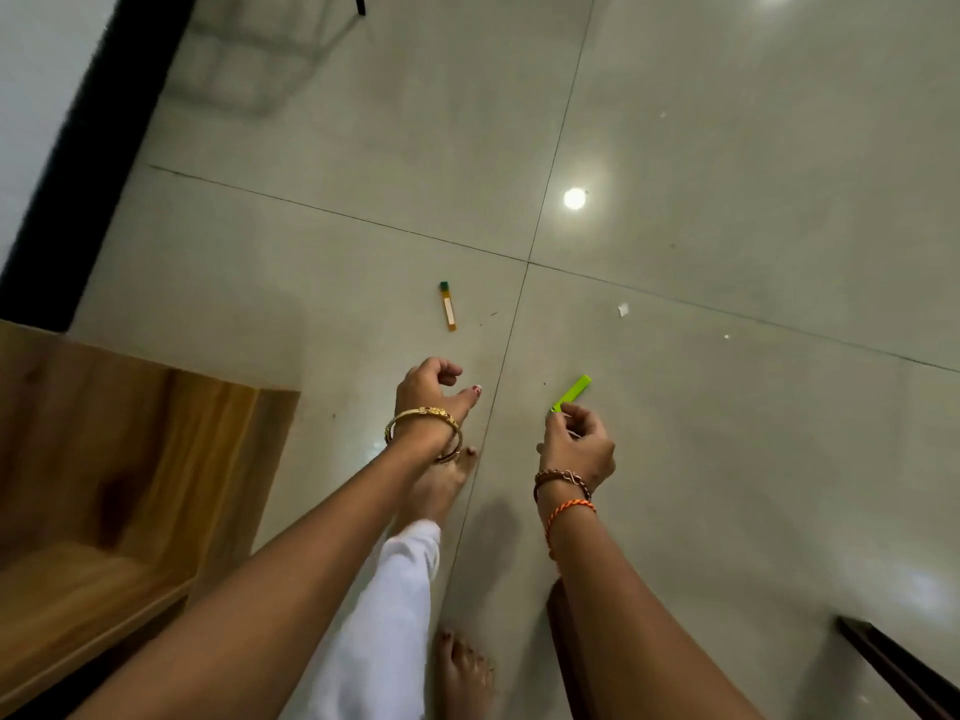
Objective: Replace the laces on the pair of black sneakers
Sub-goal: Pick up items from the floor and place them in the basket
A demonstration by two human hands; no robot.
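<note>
We are over a glossy pale tiled floor [727,148] whose thin grout lines cross near the middle, with ceiling lights mirrored in it as bright spots. A dark skirting band [88,148] runs along the wall at upper left, a wooden cabinet [104,485] fills the lower left, and a dark edge [893,667] cuts in at the lower right corner. Between these the tiles lie open ahead and to the right.

On the floor ahead lies a small orange tube with a green cap [448,306]; it carries a pale label, but we cannot read any writing on it. Two white scraps [623,309] lie further right.

Our left hand [428,387] hangs over the floor with fingers loosely curled and thumb out, holding nothing; a gold bangle [423,426] sits on that wrist. Our right hand [576,444] pinches the lower end of a bright green strip [571,393] between fingertips, with braided bracelets [563,491] on its wrist. Whether the strip is a lace we cannot tell. No black sneakers are in view.

Below, bare feet [462,672] and a white trouser leg [395,615] stand on the tiles.
</note>
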